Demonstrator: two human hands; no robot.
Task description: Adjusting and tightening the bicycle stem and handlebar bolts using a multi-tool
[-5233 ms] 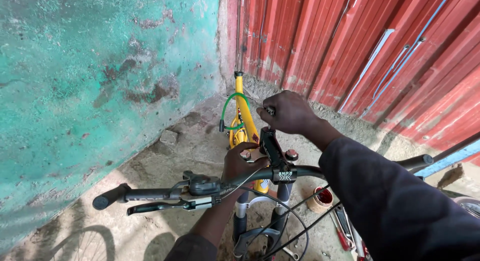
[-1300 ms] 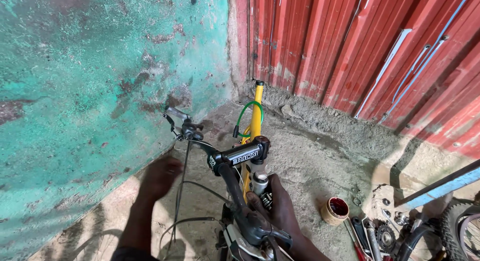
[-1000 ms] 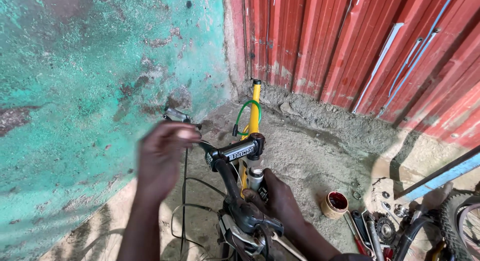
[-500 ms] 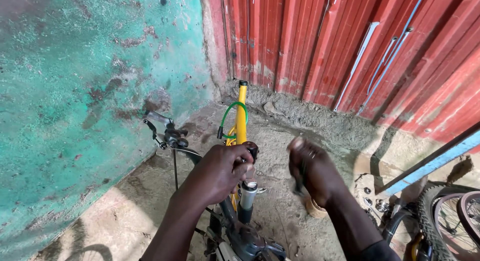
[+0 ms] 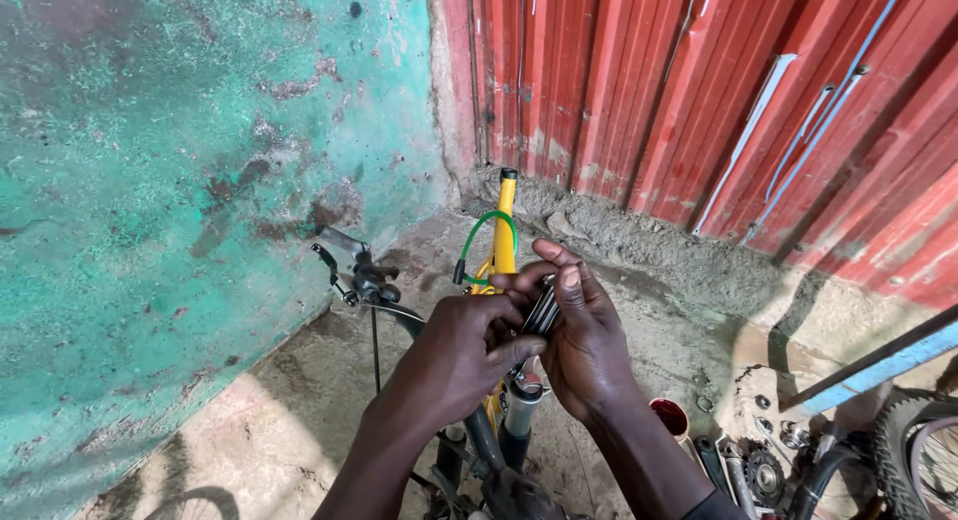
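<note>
Both my hands meet in the middle of the view over a bicycle's front end. My right hand (image 5: pixel 589 340) holds a dark folding multi-tool (image 5: pixel 540 312) with its metal keys bunched together. My left hand (image 5: pixel 459 355) touches the same tool, its thumb and fingers pinching at the keys. Below the hands stand the black fork legs (image 5: pixel 519 420). The black handlebar (image 5: pixel 394 310) reaches up left to a brake lever (image 5: pixel 344 256). A yellow bicycle frame (image 5: pixel 504 231) with a green cable loop (image 5: pixel 484 236) leans in the corner behind.
A rough turquoise wall (image 5: pixel 150 181) is on the left, red corrugated metal sheeting (image 5: pixel 718 91) at the back right. A small red tin (image 5: pixel 671 417), sprockets and loose parts (image 5: pixel 763 470) and a tyre (image 5: pixel 913 450) lie at lower right. A blue bar (image 5: pixel 878 365) slants there.
The handlebar has been turned from sideways to pointing away. My left hand left the grip and stem. My right hand brought up the multi-tool, and both hands now close on it.
</note>
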